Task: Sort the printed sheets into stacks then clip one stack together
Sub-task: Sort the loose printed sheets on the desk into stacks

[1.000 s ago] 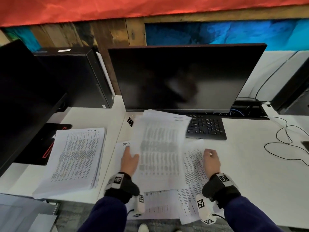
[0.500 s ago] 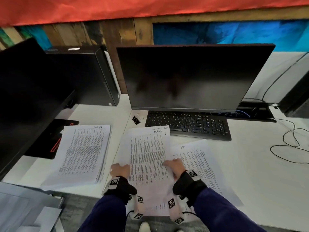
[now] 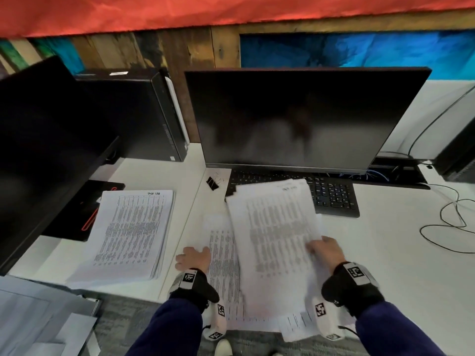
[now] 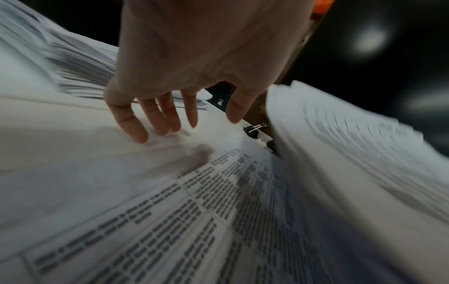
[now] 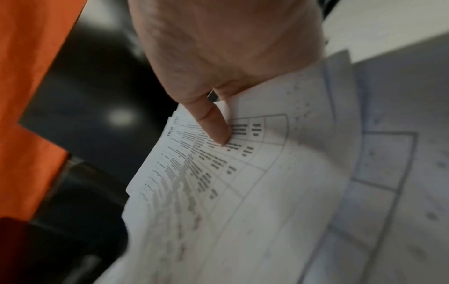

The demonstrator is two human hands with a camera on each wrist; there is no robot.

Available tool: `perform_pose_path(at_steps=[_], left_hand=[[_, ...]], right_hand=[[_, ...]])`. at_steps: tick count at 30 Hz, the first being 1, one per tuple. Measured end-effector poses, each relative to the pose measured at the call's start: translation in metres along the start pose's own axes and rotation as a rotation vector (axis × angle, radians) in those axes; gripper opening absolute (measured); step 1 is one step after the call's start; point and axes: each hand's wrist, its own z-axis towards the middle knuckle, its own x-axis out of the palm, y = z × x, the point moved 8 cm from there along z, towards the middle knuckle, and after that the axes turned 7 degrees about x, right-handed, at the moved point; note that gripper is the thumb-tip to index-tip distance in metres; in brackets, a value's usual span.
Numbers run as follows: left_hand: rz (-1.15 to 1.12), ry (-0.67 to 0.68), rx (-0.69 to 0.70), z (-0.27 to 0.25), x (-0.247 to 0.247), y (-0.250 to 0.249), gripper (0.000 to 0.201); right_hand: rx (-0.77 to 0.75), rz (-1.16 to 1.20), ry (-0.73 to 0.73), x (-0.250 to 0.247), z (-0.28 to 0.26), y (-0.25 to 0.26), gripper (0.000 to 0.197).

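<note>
My right hand [image 3: 324, 250] pinches a sheaf of printed sheets [image 3: 275, 235], thumb on top in the right wrist view [image 5: 213, 124], and holds it lifted and blurred over the keyboard's near edge. My left hand [image 3: 192, 258] lies with fingers spread and nearly straight [image 4: 155, 119] on the sheets left flat on the desk [image 3: 223, 265]. A separate neat stack of printed sheets [image 3: 131, 232] lies on the desk to the left. A black binder clip [image 3: 213, 182] sits on the desk beyond the papers, also seen past my left fingers [image 4: 253, 129].
A dark monitor [image 3: 303, 116] stands behind a black keyboard [image 3: 334, 196]. A black computer tower [image 3: 133, 111] and a second dark screen [image 3: 38, 150] fill the left. Cables [image 3: 449, 222] trail on the white desk [image 3: 398, 265] at right.
My right hand has lifted the sheaf of sheets and swung it rightward and up over the keyboard edge. My left hand stays on the lower sheets.
</note>
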Motion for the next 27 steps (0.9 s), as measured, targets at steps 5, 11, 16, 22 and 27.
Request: perform_pose_path(at_steps=[5, 11, 16, 22, 27], left_hand=[[0.061, 0.043, -0.020, 0.000, 0.006, -0.004, 0.058], [0.033, 0.091, 0.003, -0.006, 0.019, -0.015, 0.055], [0.078, 0.086, 0.028, -0.009, 0.021, -0.026, 0.050], [-0.034, 0.155, 0.054, -0.008, 0.029, -0.034, 0.052], [-0.033, 0.196, 0.024, -0.006, 0.025, -0.031, 0.062]], right_hand=[[0.185, -0.418, -0.266, -0.040, -0.015, -0.030, 0.054], [-0.055, -0.373, -0.034, 0.021, -0.028, -0.004, 0.042], [-0.093, -0.233, -0.043, 0.036, -0.027, 0.008, 0.045], [0.029, 0.019, 0.047, 0.059, -0.023, 0.007, 0.070], [0.055, -0.214, 0.141, 0.068, -0.023, 0.009, 0.059]])
